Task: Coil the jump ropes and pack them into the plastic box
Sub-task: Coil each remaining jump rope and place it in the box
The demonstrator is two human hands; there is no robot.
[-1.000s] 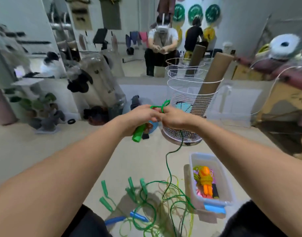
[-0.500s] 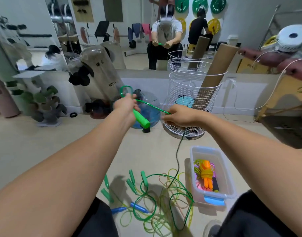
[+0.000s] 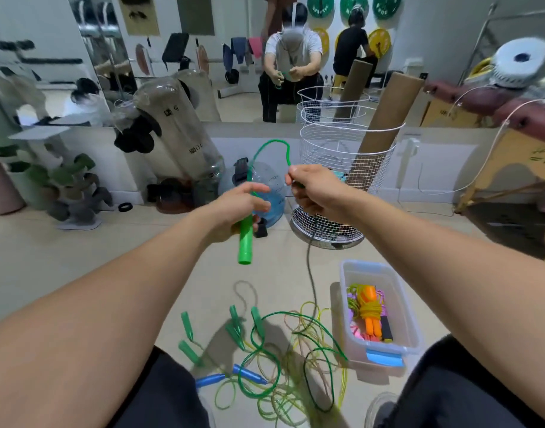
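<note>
We see a white wire basket [image 3: 342, 168] holding a brown cardboard tube [image 3: 380, 128], beside a blue transparent water jug [image 3: 269, 193] below a wall mirror [image 3: 234, 57].

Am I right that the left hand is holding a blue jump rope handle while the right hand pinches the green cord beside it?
Not quite: the handle in the left hand is green, not blue, as the head view shows. The blue handles lie on the floor in the tangle. The rest holds: the right hand pinches the green cord beside it.
</note>
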